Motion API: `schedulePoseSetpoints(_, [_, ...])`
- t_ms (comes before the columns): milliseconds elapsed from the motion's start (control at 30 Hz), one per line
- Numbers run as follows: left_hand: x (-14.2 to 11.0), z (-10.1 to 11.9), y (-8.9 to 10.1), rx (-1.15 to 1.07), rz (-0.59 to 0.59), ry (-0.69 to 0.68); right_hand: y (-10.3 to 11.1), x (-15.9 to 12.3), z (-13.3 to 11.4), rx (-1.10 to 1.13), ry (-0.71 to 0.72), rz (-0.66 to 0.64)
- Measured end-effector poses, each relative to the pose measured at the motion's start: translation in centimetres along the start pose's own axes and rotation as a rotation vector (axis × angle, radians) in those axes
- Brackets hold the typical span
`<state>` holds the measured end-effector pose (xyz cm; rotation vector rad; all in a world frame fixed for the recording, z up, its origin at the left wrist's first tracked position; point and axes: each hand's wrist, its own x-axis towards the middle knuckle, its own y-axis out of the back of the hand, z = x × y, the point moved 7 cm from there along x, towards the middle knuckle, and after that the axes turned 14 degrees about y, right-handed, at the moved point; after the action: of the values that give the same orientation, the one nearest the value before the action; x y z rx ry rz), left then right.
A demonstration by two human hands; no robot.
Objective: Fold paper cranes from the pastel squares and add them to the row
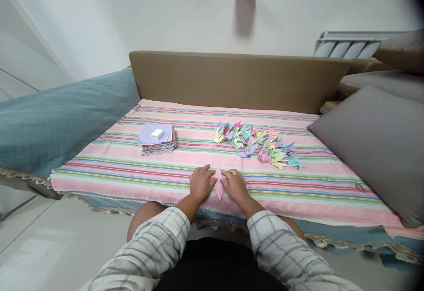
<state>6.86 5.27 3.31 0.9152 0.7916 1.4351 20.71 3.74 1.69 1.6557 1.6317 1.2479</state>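
Note:
A pink folded paper (218, 185), long and pointed at both ends, lies between my hands near the front edge of the striped cloth (109, 183). My left hand (200, 184) grips its left side, thumb and fingers closed on it. On the opposite side my right hand (236, 185) pinches the paper the same way. The fingertips hide part of the folds. Beyond my right hand lies a cluster of folded paper cranes (256, 143) in many colours.
To the left sits a stack of coloured paper sheets (158, 145) with a small white block (157, 134) on top. A grey pillow (367, 149) leans at the right. The brown sofa back (232, 81) runs along the far side, and a blue-covered armrest (69, 114) stands left.

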Motion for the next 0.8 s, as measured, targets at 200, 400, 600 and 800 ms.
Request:
schedulePoseSetpoints(200, [0.0, -0.3, 0.5, -0.191, -0.004, 0.007, 0.5, 0.0, 0.1, 0.128, 0.055, 0.135])
schedulePoseSetpoints(400, [0.6, -1.4, -0.5, -0.603, -0.125, 0.097, 0.4, -0.5, -0.4, 0.376, 0.109, 0.154])
schedulePoseSetpoints(600, [1.4, -1.5, -1.3, -1.204, -0.353, 0.217, -0.9, -0.5, 0.0, 0.834, 0.040, 0.241])
schedulePoseSetpoints(800, [1.3, -1.9, -0.7, -1.073, -0.117, 0.227, -0.6, -0.2, 0.0, 1.028, -0.044, 0.281])
